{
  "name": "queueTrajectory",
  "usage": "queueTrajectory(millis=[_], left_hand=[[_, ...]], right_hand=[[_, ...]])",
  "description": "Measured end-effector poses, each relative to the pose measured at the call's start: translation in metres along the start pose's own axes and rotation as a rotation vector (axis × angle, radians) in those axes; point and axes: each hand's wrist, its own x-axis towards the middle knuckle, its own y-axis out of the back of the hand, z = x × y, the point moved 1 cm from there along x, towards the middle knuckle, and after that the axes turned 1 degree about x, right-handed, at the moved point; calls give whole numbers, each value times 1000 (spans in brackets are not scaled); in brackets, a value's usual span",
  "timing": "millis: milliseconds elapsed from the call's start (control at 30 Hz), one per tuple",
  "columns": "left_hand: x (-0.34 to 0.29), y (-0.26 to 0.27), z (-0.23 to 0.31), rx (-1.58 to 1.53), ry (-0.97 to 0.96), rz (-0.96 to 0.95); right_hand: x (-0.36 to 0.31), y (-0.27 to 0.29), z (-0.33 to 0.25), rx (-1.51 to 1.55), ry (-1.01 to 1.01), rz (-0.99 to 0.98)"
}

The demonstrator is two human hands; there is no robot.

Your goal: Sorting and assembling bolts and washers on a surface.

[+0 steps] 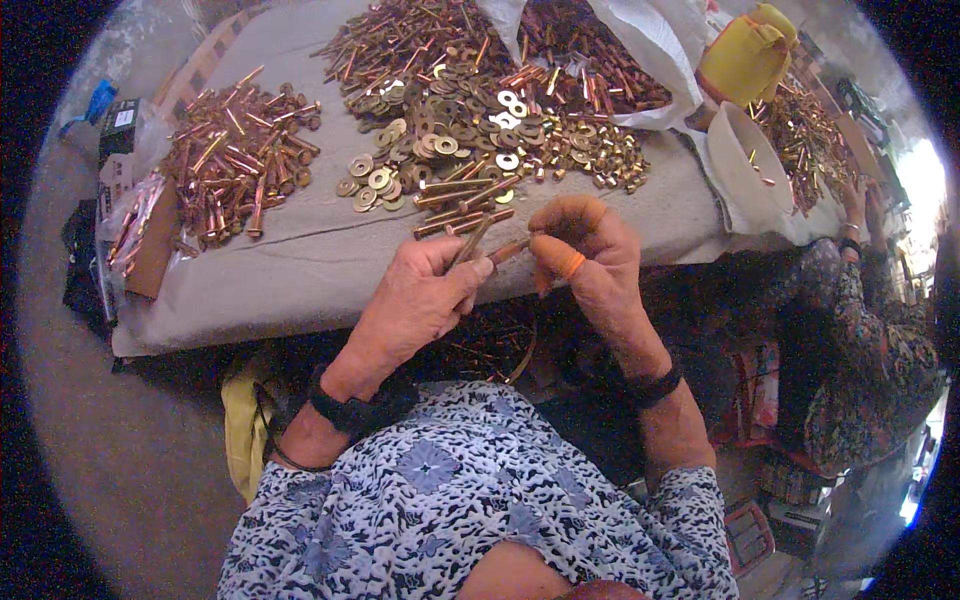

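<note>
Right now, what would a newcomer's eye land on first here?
Probably the glinting heap of washers at the middle of the table, bolts piled behind it. Next, the orange finger covers on the right hand, beside the left hand pinching a bolt by the near edge. Then the yellow bundle at upper right.

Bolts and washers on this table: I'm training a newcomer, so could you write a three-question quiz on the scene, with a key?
1. Which hand wears orange finger coverings: A) left, B) right, C) both?
2. True or false: a bolt pile lies left of the washers.
3. Fill in: the slender pieces in the left hand are made of ____.

Key: 1. B, the right hand. 2. True. 3. Metal.
</note>
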Motion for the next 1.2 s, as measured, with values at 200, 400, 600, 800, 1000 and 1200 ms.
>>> queueTrajectory(millis=[200,400,600,800,1000,1200], left_hand=[[1,3,-3,-39,45,-24],[1,4,-9,86,-48,28],[5,2,-15,374,-243,178],[6,3,-16,355,-246,177],[4,3,-12,393,-269,191],[3,3,-12,379,-271,197]], right_hand=[[-1,0,-1,137,-35,-76],[-1,1,4,70,-49,-75],[-1,1,8,-88,-22,-49],[0,-4,6,56,1,-50],[1,2,12,39,-31,-85],[0,3,11,-185,40,-36]])
